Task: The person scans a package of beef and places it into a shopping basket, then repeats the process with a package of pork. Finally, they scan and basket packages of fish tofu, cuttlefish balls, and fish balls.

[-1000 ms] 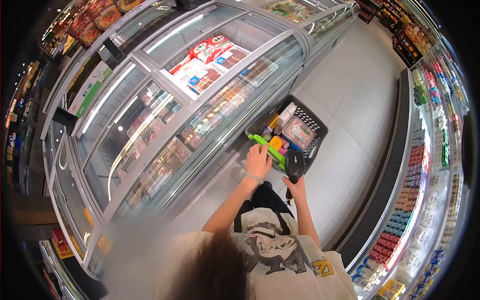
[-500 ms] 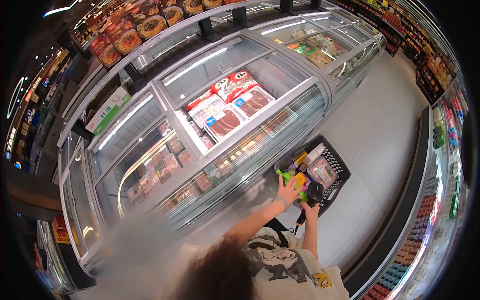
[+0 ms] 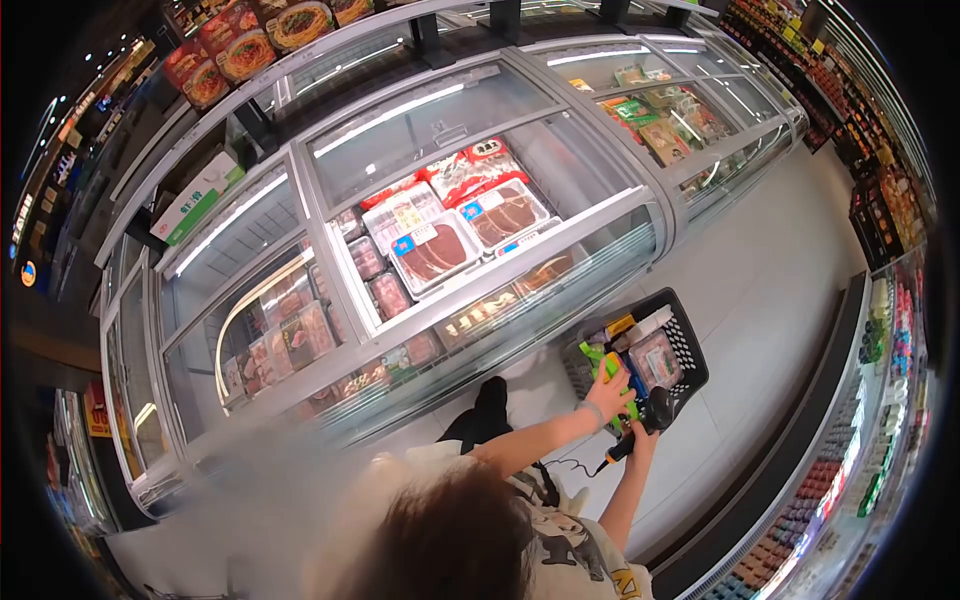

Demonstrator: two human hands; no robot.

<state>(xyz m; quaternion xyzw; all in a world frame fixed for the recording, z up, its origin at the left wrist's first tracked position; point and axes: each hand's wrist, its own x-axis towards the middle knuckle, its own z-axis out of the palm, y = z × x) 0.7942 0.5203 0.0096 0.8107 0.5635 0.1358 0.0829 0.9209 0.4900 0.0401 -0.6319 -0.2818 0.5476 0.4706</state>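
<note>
A black shopping basket (image 3: pixel 688 330) with perforated sides is in front of me, beside the freezer's lower edge. My left hand (image 3: pixel 606 394), a band on its wrist, reaches into its near side, fingers curled round a yellow-and-green item (image 3: pixel 613 366). In my right hand (image 3: pixel 643 440), at the basket's near rim, is a black handheld device (image 3: pixel 657 408) with a rounded head, an orange-marked handle and a thin cord. A clear-wrapped tray of food (image 3: pixel 656 360) lies in the basket, next to a white packet (image 3: pixel 652 322) and a yellow-and-dark pack (image 3: pixel 620 325).
Glass-topped freezers (image 3: pixel 400 335) run along the left and far side. Inside are trays of meat (image 3: pixel 437 252) and red bags (image 3: pixel 475 170). A white-and-green carton (image 3: pixel 200 203) stands behind. Stocked shelves (image 3: pixel 840 450) line the right of the tiled aisle (image 3: pixel 760 270).
The basket and both hands have shifted slightly right and down in view. My left fingers, more spread before, are now curled closer round the yellow-and-green item. A dark shoe now shows beside the freezer.
</note>
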